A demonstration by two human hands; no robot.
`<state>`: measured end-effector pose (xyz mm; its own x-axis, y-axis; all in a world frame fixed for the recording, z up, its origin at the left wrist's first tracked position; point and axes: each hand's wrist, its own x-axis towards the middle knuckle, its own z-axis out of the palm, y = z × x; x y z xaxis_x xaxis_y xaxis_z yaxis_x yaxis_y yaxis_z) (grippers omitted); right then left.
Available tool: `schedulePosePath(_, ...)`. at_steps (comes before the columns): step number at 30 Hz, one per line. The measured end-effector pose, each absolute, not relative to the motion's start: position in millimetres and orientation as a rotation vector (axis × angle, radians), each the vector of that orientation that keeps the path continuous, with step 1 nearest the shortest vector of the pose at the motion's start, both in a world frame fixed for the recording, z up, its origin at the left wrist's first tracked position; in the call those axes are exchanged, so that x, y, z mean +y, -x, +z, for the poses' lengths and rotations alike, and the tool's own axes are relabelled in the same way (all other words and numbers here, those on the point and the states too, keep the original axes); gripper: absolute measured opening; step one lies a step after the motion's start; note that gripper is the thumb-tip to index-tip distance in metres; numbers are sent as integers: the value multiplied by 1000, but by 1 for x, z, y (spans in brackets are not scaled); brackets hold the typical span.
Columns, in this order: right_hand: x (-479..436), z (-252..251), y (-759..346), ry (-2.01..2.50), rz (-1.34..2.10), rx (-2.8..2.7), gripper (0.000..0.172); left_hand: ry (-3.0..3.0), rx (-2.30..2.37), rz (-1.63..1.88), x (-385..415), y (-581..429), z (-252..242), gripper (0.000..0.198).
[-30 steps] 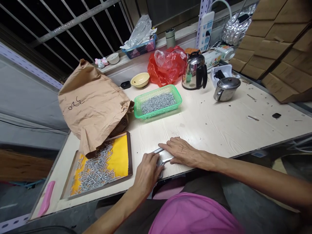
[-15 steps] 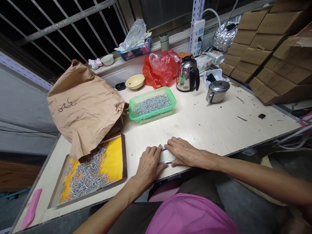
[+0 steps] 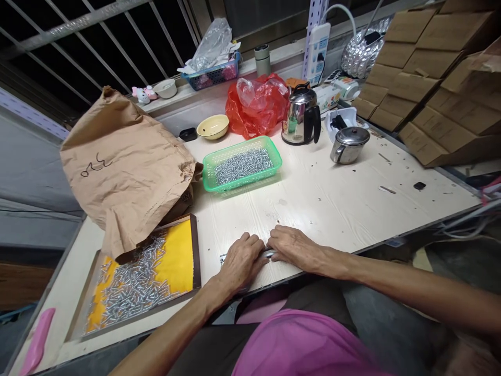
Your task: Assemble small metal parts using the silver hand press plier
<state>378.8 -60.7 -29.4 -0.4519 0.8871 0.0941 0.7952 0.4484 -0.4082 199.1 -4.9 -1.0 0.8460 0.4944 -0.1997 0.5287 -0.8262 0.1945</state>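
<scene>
Near the table's front edge, my left hand (image 3: 243, 259) is closed over a slim metal bar (image 3: 269, 253), whose shiny middle shows between my hands. A flat metal end with what look like small holes (image 3: 223, 259) sticks out to the left of that hand; whether it belongs to the same bar is hidden. My right hand (image 3: 293, 248) has its fingers curled down on the bar's other side. To the left, a shallow tray (image 3: 196, 250) lined in yellow holds many small metal pins (image 3: 136, 287). Beyond my hands, a green plastic basket (image 3: 242, 186) contains more pins.
A brown paper bag (image 3: 129, 167) leans over the tray's back edge. Behind the basket are a yellow bowl (image 3: 212, 128), a red plastic bag (image 3: 254, 109) and a kettle (image 3: 299, 117). A lidded metal pot (image 3: 349, 146) and stacked cardboard boxes (image 3: 426, 94) stand right.
Two separated metal lengths showed between my hands before; now one shows there. My fingers have drawn in, and a flat metal end now shows left of my left hand. The view has shifted slightly.
</scene>
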Motion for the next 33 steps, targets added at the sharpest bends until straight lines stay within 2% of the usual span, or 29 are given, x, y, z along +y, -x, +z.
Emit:
schedulePosePath(6, -62, -47, -372, 1421, 355, -2382, 19, -2846, 787, -232, -7, -201, -9, 19)
schedulePosePath(12, -72, -31, -379, 1432, 428, -2330, 14, -2866, 829, -167, -15, -194, -9, 13)
schedulePosePath(16, -70, -20, -387, 1409, 460, -2316, 45, -2849, 950, 55, -34, -185, -15, 39)
schedulePosePath(17, -68, -20, -389, 1418, 452, -2312, 44, -2858, 949, 119, -41, -183, -18, 40)
schedulePosePath(20, -62, -23, -390, 1473, 412, -2303, 24, -2878, 842, 244, -62, -181, -29, 36)
schedulePosePath(22, -55, -28, -389, 1506, 375, -2307, 18, -2829, 827, 274, -73, -183, -35, 34)
schedulePosePath(26, -32, -35, -387, 1602, 240, -2315, 19, -2685, 881, 312, -82, -189, -38, 26)
schedulePosePath(30, -13, -23, -375, 1729, 142, -2347, 17, -2610, 867, 316, -82, -188, -35, 34)
schedulePosePath(33, -13, -7, -348, 1580, 181, -2490, 11, -2551, 862, 364, -83, -186, -42, 39)
